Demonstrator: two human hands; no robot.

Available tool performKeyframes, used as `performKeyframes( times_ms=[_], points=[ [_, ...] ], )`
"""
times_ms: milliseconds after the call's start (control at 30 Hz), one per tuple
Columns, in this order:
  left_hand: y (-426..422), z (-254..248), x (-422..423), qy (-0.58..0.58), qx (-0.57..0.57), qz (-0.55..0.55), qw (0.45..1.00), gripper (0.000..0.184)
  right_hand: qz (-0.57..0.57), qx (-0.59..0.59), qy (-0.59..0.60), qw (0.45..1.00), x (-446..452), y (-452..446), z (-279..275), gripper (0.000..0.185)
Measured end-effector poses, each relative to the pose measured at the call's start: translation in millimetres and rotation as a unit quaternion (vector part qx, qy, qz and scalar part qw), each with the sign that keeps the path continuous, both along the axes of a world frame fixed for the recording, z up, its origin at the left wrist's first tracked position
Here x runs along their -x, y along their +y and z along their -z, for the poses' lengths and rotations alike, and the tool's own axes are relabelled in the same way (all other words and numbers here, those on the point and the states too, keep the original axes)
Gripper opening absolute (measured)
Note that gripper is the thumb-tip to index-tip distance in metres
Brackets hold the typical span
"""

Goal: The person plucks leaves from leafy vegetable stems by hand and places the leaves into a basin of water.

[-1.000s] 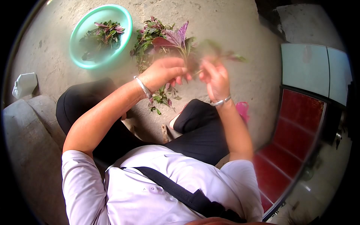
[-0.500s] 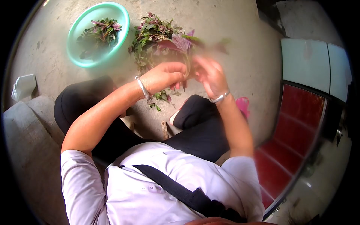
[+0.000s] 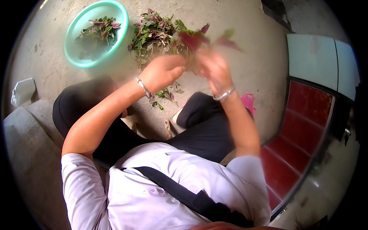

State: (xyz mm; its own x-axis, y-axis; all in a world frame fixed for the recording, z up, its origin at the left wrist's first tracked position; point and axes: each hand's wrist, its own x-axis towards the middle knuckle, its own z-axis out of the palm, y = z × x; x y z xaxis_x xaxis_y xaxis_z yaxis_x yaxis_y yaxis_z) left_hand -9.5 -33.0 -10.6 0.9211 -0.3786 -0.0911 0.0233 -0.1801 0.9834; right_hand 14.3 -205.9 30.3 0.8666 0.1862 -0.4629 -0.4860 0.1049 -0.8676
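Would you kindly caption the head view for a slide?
Leafy stems in the left hand, blurred right hand beside them, near a leaf pile and green basin.

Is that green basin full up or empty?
Neither: the green basin is partly filled. A small heap of green and purple leaves lies inside, with bare basin showing around it.

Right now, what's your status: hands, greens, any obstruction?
Left hand gripping leafy stems; right hand close beside, blurred. Leaf pile on floor beyond. Nothing seen blocking either hand.

Hands [image 3: 163, 73] now closer together
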Motion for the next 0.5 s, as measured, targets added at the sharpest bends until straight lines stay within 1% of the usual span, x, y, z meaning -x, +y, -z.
performKeyframes(
  times_ms=[67,133,200,233,267,367,400,500],
  points=[
    [2.5,-14.5,2.8,-0.111,-0.121,-0.013,0.986,0.015,-0.004,-0.009,-0.019,1.000,0.1,-1.5,3.3,0.012],
    [3.5,-16.9,2.2,-0.138,-0.157,-0.009,0.978,0.015,-0.010,-0.013,-0.060,0.998,1.2,-0.6,3.2,0.013],
    [4.8,-22.6,1.6,-0.150,-0.195,-0.008,0.969,0.015,-0.037,-0.006,-0.053,0.998,1.5,1.8,-6.4,0.015],
    [5.7,-25.5,1.8,-0.158,-0.195,-0.015,0.968,0.014,-0.050,-0.002,-0.051,0.997,0.8,3.0,-9.8,0.016],
    [6.5,-27.9,2.3,-0.165,-0.196,-0.021,0.966,0.014,-0.070,0.001,-0.120,0.990,0.2,3.2,-5.2,0.014],
    [6.0,-30.4,1.5,-0.191,-0.183,-0.042,0.963,0.014,-0.102,0.063,-0.204,0.972,-0.5,3.4,-9.9,0.012],
    [5.7,-30.5,1.5,-0.200,-0.176,-0.050,0.962,0.014,-0.119,0.100,-0.210,0.965,-1.3,1.8,-10.9,0.010],
    [7.5,-19.3,-0.2,-0.162,-0.206,-0.026,0.965,0.022,-0.111,0.069,-0.225,0.965,0.3,-0.3,-7.1,0.011]
  ],
)
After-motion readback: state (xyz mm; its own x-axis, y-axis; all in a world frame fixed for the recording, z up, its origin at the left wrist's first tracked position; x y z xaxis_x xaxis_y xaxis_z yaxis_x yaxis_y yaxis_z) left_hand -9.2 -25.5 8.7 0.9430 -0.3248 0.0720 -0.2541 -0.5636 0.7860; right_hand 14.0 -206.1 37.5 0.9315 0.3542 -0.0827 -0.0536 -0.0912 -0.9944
